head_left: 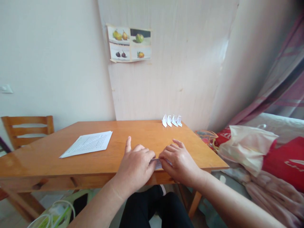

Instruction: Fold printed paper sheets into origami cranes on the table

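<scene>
A small piece of printed paper sits between my two hands at the table's front edge, mostly covered by the fingers. My left hand pinches its left side, with one finger sticking up. Closed on the right side is my right hand, its fingers curled over the paper. How the paper is folded cannot be made out. Several small folded white paper figures stand in a row at the table's far right. A stack of printed sheets lies on the left part of the table.
The wooden table stands against a wall with a fruit picture. A wooden chair is at the left. Bags, including a white bag, and cloth pile up at the right. Below left lies a bag with cords.
</scene>
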